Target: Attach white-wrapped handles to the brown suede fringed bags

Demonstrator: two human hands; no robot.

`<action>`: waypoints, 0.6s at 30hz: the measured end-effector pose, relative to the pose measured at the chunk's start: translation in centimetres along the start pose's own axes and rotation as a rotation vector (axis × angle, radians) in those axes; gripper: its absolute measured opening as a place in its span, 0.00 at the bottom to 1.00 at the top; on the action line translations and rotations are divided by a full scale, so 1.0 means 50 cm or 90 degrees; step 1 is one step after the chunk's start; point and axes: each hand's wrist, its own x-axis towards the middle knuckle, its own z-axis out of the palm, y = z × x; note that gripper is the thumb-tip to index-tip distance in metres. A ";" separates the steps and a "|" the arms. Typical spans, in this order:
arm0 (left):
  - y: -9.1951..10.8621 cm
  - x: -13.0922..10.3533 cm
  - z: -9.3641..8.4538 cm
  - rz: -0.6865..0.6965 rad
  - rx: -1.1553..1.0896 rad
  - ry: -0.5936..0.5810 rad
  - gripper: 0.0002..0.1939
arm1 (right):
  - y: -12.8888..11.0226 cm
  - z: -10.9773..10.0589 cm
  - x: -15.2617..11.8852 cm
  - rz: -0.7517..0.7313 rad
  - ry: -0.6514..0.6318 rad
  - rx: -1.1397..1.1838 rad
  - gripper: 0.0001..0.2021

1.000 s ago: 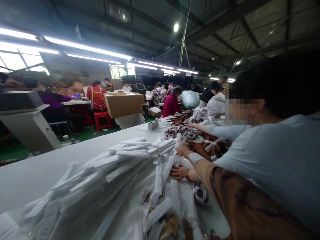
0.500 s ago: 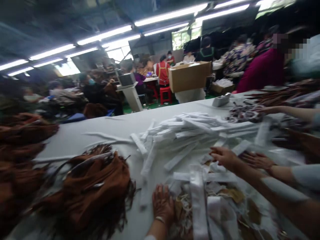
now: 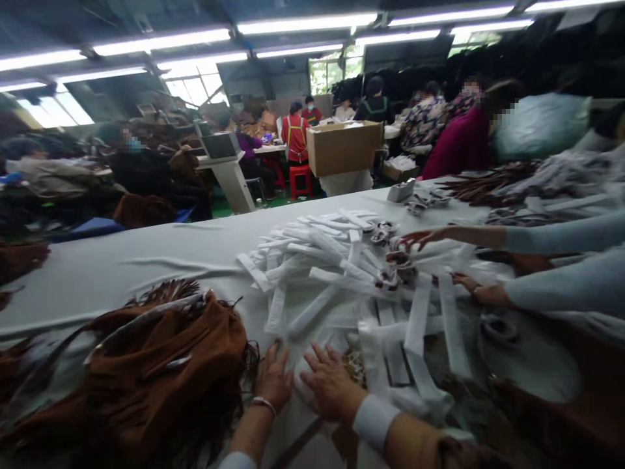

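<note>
My left hand (image 3: 274, 381) lies on the white table with its fingers spread, between a brown fringed bag (image 3: 168, 365) and a pile of white strips (image 3: 312, 251). Close beside it, my right hand (image 3: 334, 384) is open, fingers stretched out, its palm down by some tan pieces with pale cords (image 3: 356, 368). Neither hand grips anything that I can see. To the right of my right hand, white wrapped strips (image 3: 390, 339) lie over a clear plastic bag. The bag to my left is slumped, with a grey-white strap across its top.
A co-worker's two hands (image 3: 424, 236) reach in from the right over coiled grey and brown straps (image 3: 400, 264). Dark brown straps (image 3: 483, 185) lie at the far right. Beyond the table stand a cardboard box (image 3: 342, 148), a red stool (image 3: 300, 181) and several seated people.
My right hand has moved left and down, coming beside my left hand. The co-worker's hands have shifted left, with coiled straps now on the white strips. The view has turned right and levelled.
</note>
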 end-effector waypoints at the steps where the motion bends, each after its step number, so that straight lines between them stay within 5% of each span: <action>1: 0.000 0.001 0.009 -0.005 0.024 -0.009 0.27 | 0.018 0.004 -0.005 0.016 -0.011 -0.011 0.30; 6: 0.017 0.015 0.034 -0.030 0.075 0.114 0.20 | 0.094 -0.006 -0.077 0.088 0.015 -0.056 0.26; 9: 0.033 0.028 0.063 0.131 0.014 0.238 0.16 | 0.120 -0.056 -0.108 -0.007 0.058 -0.042 0.20; 11: 0.052 0.034 0.095 0.252 -0.032 0.293 0.15 | 0.158 -0.117 -0.110 -0.019 0.177 -0.020 0.17; 14: 0.087 0.036 0.142 0.333 -0.027 0.350 0.15 | 0.267 -0.239 -0.093 0.188 0.383 -0.023 0.19; 18: 0.118 0.029 0.175 0.363 0.035 0.315 0.24 | 0.464 -0.357 -0.054 0.482 0.441 -0.026 0.25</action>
